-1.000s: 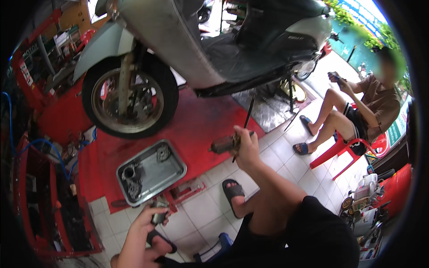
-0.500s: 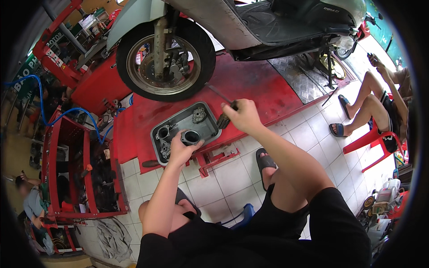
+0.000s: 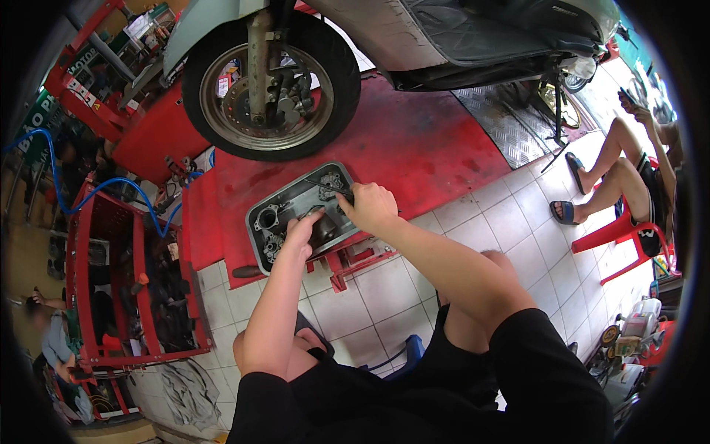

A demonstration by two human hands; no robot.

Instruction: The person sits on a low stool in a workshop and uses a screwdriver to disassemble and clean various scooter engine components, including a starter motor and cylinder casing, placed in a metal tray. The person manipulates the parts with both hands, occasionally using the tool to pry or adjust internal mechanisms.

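My left hand [image 3: 300,231] is closed around a dark, hollow metal cylinder [image 3: 320,233], tilted low over the grey metal tray [image 3: 294,185]. Just right of it, my right hand [image 3: 371,208] grips a thin, dark-handled tool [image 3: 324,185]; its handle points left across the tray, and its working end is hidden by the hand. A round flanged part [image 3: 267,217] sits in the tray's left side, with a smaller metal casting [image 3: 274,244] beneath it. Another casting [image 3: 334,183] lies in the far right corner, partly covered by the tool.
The tray rests on a red lift platform [image 3: 421,140], below a scooter's front wheel [image 3: 270,89]. A dark tool handle [image 3: 248,271] lies at the platform's near edge. On the left stands a red tool cart [image 3: 140,281] with a blue hose [image 3: 111,180]. A person sits on a red chair [image 3: 617,233] at right.
My right hand has moved down and left to the tray, and its tool has swung to point left. The cylinder in my left hand has tipped over, its open end no longer facing up.
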